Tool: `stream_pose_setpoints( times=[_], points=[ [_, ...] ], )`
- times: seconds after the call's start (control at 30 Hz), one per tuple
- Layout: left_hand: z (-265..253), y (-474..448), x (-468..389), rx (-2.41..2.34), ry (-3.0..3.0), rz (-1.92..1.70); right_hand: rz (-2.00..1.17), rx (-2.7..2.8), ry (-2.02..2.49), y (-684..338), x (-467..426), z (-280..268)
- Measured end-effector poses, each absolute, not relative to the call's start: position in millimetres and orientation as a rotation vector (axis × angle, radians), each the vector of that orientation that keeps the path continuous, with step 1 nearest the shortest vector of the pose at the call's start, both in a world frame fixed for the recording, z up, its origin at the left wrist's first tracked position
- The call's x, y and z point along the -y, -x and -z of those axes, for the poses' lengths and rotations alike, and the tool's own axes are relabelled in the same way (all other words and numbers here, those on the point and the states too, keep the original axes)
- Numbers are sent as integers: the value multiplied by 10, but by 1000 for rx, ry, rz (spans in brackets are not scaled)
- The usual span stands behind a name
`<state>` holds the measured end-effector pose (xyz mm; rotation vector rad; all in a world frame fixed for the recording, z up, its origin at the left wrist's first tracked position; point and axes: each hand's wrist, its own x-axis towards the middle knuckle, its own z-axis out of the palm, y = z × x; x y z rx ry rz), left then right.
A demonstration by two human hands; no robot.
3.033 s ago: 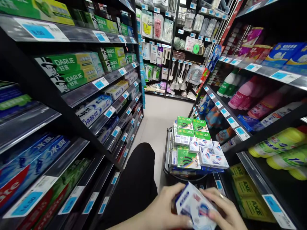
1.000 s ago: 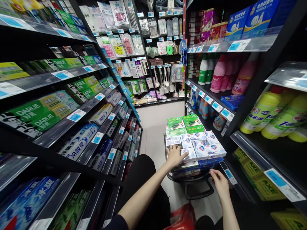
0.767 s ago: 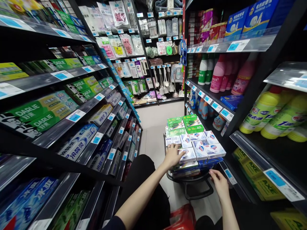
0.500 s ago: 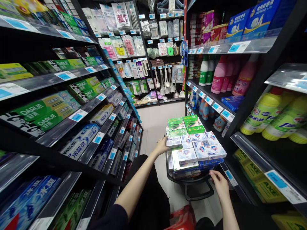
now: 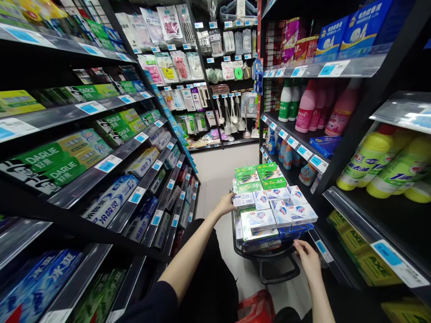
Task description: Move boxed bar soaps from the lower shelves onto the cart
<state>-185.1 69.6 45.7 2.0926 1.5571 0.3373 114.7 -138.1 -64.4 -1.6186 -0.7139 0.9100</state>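
My left hand (image 5: 225,204) is at the left end of a small white soap box (image 5: 244,200), its fingers closed against that end and partly hidden. This box lies on top of a stack of similar white soap boxes (image 5: 281,211) with a blue and red logo. Behind them sit several green boxes (image 5: 259,175). The whole stack fills a black basket (image 5: 247,253) and rises above its rim. My right hand (image 5: 308,258) hovers at the basket's near right corner, fingers loosely bent and apart, holding nothing. The basket's black handle (image 5: 279,280) hangs down toward me.
Shelves of toothpaste boxes (image 5: 63,154) line the left side. On the right shelves stand yellow bottles (image 5: 367,154), pink bottles (image 5: 307,107) and AXE packs (image 5: 365,251). A red plastic object (image 5: 256,307) is below me. Hanging packets (image 5: 168,27) cover the far rack, beyond the floor (image 5: 218,166).
Almost nothing differs. The view has shifted very slightly; both hands and the boxes keep their places.
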Motion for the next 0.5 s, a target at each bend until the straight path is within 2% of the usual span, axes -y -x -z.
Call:
stream_pose_setpoints(
  times=[0.5],
  points=[
    [-343,1887,-679,-1508,-1935,-432,-923,720,1649,-1137,1373,666]
  ],
)
